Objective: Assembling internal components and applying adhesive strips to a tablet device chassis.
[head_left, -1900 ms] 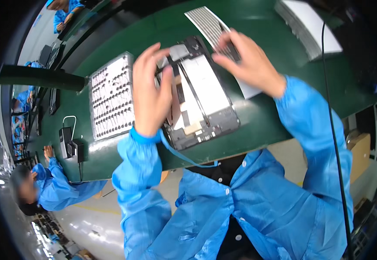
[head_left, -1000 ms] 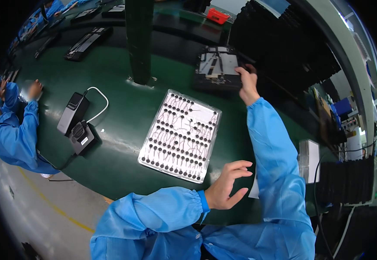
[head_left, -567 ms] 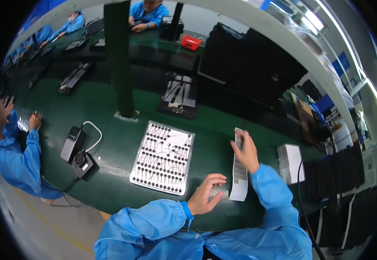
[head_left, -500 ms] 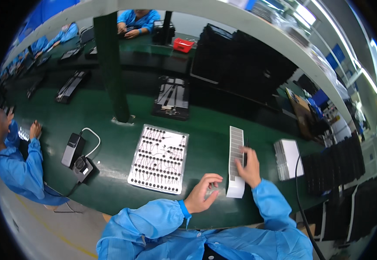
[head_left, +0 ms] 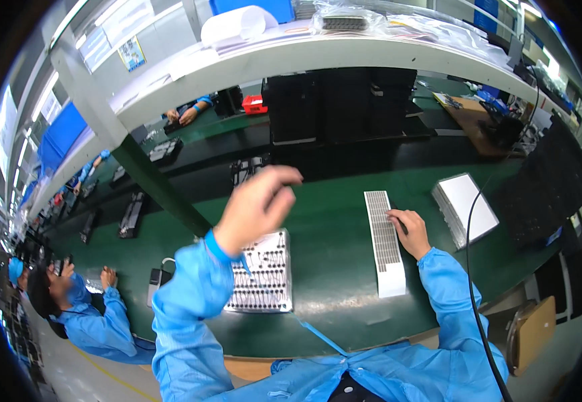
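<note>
My left hand [head_left: 254, 208] is raised over the tray with nothing in it, its fingers bent and the thumb apart from them. Below it, partly hidden by my forearm, lies a white tray [head_left: 262, 305] with rows of small round black parts on thin wires. Farther right, my right hand [head_left: 411, 236] is closed around a slim dark tool [head_left: 402, 226], whose kind I cannot make out. Its fingertips are at the right edge of a long white sheet [head_left: 391, 285] bearing a grid of small grey labels. The sheet lies flat on the green table.
A stack of white sheets [head_left: 466, 204] stands to the right, beside dark stacked panels [head_left: 549, 191]. A black cable [head_left: 470, 295] hangs down on the right. The green post [head_left: 160, 184] and overhead shelf [head_left: 318, 57] cross the view. A co-worker [head_left: 100, 318] sits at the left.
My left hand has risen and moved left, from beside the sheet to over the tray. My right hand has closed on the dark tool that lay by the sheet. The view has turned upward.
</note>
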### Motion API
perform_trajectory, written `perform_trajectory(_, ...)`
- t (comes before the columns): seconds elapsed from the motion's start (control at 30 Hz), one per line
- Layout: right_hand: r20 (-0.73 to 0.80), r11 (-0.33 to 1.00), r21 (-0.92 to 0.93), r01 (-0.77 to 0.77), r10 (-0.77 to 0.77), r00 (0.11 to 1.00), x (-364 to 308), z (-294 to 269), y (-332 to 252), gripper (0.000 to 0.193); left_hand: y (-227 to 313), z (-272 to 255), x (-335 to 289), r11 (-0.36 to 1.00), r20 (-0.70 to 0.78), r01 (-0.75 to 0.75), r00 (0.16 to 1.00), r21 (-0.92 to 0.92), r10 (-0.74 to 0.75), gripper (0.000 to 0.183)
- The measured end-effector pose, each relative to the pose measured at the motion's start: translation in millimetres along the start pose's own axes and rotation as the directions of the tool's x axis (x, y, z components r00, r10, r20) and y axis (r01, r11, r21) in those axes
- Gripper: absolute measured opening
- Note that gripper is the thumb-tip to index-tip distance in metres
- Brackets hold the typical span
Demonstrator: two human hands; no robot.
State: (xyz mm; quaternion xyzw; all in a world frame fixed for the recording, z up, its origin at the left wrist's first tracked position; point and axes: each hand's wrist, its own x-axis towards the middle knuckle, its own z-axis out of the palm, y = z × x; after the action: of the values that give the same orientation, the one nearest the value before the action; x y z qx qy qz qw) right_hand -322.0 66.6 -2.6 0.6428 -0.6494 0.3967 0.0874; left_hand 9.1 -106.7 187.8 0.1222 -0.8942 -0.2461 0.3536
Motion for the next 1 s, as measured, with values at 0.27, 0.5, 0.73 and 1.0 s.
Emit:
perform_trajectory(0.27,-0.056,0.988,0.143,-0.059,0.067,0.996,10,33,9,0.012,-341,-95,177,0.718,-0.085,0.560,0.761,-0.414,-0.643,0.038)
perform_trajectory(0.5,-0.120,0.973,0.209,-0.098,0.125,0.985,8,29,24,0.011,-375,-34,264,0.470,0.223,0.696,0.659,-0.543,-0.718,0.042)
perform_trajectory(0.73,-0.001,0.963,0.263,-0.055,0.058,0.998,10,25,25,0.011,-375,-60,297,0.133,0.414,0.793,0.444,-0.595,-0.794,0.046)
perform_trajectory(1.0,-0.042,0.892,0.449,-0.054,0.081,0.996,43,34,24,0.013,-462,-97,266,0.553,0.226,0.569,0.792,-0.609,-0.566,0.052)
